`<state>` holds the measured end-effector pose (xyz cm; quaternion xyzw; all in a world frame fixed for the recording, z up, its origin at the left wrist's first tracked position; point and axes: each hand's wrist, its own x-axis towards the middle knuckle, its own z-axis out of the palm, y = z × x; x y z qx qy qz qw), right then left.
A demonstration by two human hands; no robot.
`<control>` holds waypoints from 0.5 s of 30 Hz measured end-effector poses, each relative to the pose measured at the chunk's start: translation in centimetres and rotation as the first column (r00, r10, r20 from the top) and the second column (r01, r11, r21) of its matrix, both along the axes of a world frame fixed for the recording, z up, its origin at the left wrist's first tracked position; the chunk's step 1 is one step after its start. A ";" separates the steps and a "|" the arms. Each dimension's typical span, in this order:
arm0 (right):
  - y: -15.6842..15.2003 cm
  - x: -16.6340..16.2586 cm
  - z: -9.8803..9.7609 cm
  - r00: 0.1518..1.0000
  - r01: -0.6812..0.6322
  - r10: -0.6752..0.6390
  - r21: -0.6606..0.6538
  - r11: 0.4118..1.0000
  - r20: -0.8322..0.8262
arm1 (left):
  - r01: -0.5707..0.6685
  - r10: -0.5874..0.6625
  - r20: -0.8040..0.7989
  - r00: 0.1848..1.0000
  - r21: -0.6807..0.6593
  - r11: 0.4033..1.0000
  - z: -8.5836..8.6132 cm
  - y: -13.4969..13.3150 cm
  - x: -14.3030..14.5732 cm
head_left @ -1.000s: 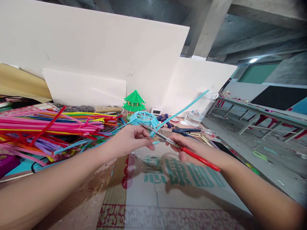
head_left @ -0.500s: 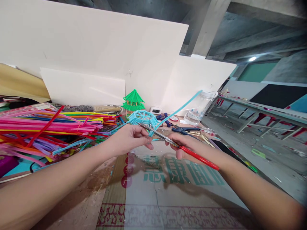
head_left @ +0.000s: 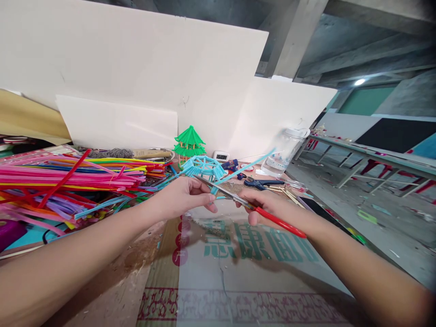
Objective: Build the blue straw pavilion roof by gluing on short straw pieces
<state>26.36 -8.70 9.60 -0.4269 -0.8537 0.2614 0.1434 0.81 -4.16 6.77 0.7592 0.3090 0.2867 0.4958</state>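
My left hand pinches a light-blue pipe-cleaner frame, a round web shape held just above the table. A long light-blue pipe cleaner runs from it up to the right. My right hand grips red-handled scissors. Their metal blades point left and meet the blue pipe cleaner close to my left fingertips.
A big heap of coloured pipe cleaners fills the left of the table. A green pipe-cleaner pagoda stands at the back by white foam boards. A clear jar, blue pliers and a printed sheet lie nearby.
The free end of the long blue pipe cleaner has dropped lower to the right. Both hands stay almost where they were, scissors at the same spot.
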 end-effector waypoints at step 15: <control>1.4 0.5 -2.2 0.929 0.082 -0.131 0.153 0.985 0.345 | -0.229 0.263 -0.106 0.959 0.257 0.939 -2.3 3.2 -1.1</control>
